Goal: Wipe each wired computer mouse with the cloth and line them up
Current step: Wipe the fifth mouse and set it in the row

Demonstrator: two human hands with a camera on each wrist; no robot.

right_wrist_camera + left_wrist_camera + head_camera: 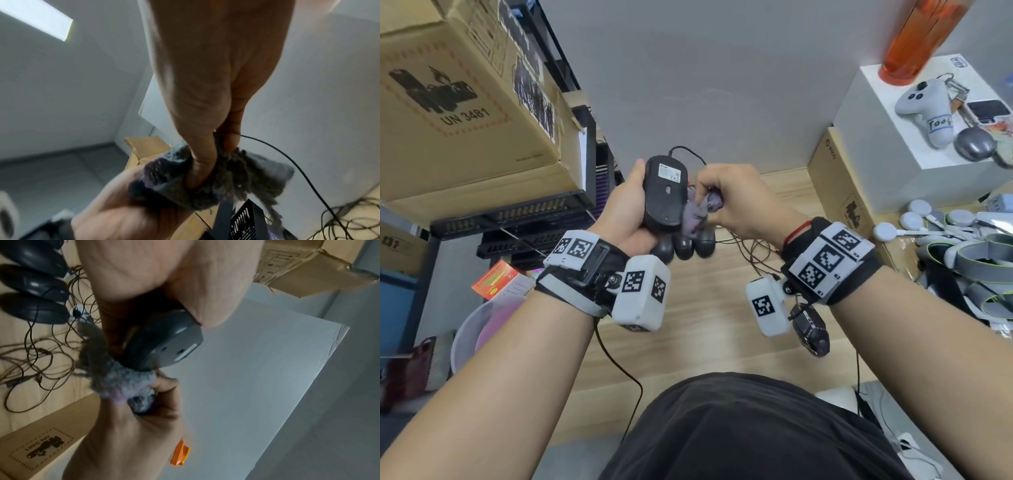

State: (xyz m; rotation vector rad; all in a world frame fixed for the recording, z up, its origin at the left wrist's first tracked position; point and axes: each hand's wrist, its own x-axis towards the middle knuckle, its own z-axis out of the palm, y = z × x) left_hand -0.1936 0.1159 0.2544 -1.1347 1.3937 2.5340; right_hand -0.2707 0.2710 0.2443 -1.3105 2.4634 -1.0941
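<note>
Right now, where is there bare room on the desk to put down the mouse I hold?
Bare wood lies between your wrists, in front of the three lined-up mice. Right of that row it is crowded: tangled cables, then the cardboard box. The left hand holds the mouse, the right hand the cloth.

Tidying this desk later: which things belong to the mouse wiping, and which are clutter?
Job: held mouse, cloth, three lined-up mice, left hand, right hand.
Clutter: orange bottle, game controller, cardboard box.
</note>
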